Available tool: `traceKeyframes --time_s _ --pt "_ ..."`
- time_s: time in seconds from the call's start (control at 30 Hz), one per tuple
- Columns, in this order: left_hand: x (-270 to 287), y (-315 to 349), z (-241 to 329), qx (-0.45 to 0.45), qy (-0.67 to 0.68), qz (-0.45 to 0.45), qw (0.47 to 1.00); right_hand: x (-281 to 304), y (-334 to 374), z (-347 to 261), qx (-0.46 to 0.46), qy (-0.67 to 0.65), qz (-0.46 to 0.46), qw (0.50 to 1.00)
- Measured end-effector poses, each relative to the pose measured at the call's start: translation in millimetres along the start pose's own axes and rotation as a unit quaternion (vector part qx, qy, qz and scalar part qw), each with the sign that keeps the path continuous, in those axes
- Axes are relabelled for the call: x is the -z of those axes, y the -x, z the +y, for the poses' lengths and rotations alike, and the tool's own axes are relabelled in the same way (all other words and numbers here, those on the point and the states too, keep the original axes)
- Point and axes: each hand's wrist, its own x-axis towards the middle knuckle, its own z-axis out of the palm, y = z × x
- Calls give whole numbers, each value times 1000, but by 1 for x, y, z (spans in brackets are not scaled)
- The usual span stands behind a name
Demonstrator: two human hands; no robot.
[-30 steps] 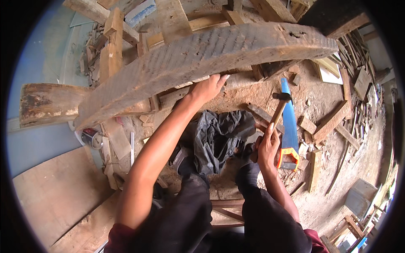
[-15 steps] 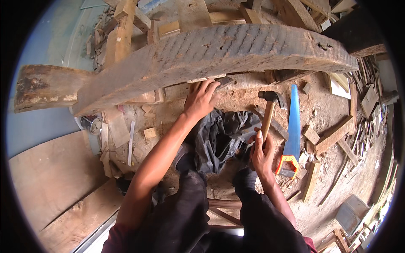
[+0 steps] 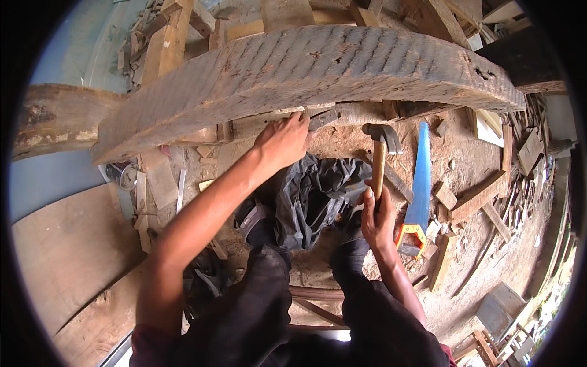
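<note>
My right hand (image 3: pixel 378 221) is closed round the wooden handle of a claw hammer (image 3: pixel 379 162), whose dark head points up and away from me. Just under the near edge of a thick, rough wooden beam (image 3: pixel 293 76), my left hand (image 3: pixel 284 139) has its fingers curled together. What those fingers grip is hidden. A pale strip (image 3: pixel 296 110) shows at the fingertips, and a dark flat piece (image 3: pixel 324 119) lies just right of them. Below the hands, a crumpled black plastic sheet (image 3: pixel 318 192) lies between my feet.
Right of the hammer lies a handsaw (image 3: pixel 419 183) with a blue blade and an orange handle. Wood offcuts (image 3: pixel 480 197) litter the dusty ground at the right. A can (image 3: pixel 126 175) stands at the left, near a broad wooden board (image 3: pixel 73 251).
My left hand has drawn slightly left and its fingers have curled in more. The hammer has shifted a little left and stands more upright. The whole view has moved slightly.
</note>
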Motion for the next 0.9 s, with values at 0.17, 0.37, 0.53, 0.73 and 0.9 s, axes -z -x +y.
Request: traceKeyframes --time_s 0.17,0.37,0.53,0.73,0.9 --pt "24 -19 -5 7 -8 -109 994 2 -19 -16 6 72 -50 996" --pt "47 -29 35 47 -116 -152 980 -6 -43 -40 40 60 -58 996" --pt "53 -27 35 74 -66 -134 986 -9 -62 -31 3 98 -105 990" --pt "32 -31 13 -9 -138 92 986 -9 -62 -66 15 59 -76 995" --pt "43 -34 15 -21 -153 23 988 -5 -79 -62 36 97 -127 987"
